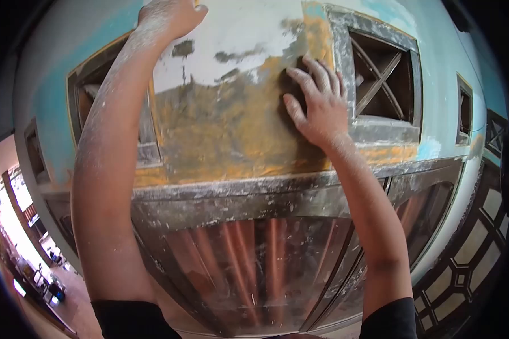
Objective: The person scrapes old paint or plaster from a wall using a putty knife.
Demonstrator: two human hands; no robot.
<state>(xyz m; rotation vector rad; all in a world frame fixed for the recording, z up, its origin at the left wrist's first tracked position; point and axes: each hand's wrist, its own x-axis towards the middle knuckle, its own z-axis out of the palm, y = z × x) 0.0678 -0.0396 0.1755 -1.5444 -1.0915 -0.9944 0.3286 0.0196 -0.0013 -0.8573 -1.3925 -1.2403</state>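
High at the top edge of the head view is my left hand (174,18), dusted white at the wrist. Its thumb shows bent against the hand, with a small yellowish sliver beside it; the other fingers are cut off by the frame. The hand looks closed on something I cannot make out. My right hand (320,104) is open, its dusty fingers spread and resting against the wall (226,124), left of a framed opening. This stretch of wall is patchy: white above, brown and ochre below, with dark bare spots.
Square vents with crossed bars, one at right (382,76), flank the patch. Below runs a scuffed dark wooden lintel (237,203) over glass panes (260,271) with reddish curtains behind. A patterned dark grille (464,260) stands right; a bright doorway (20,209) opens lower left.
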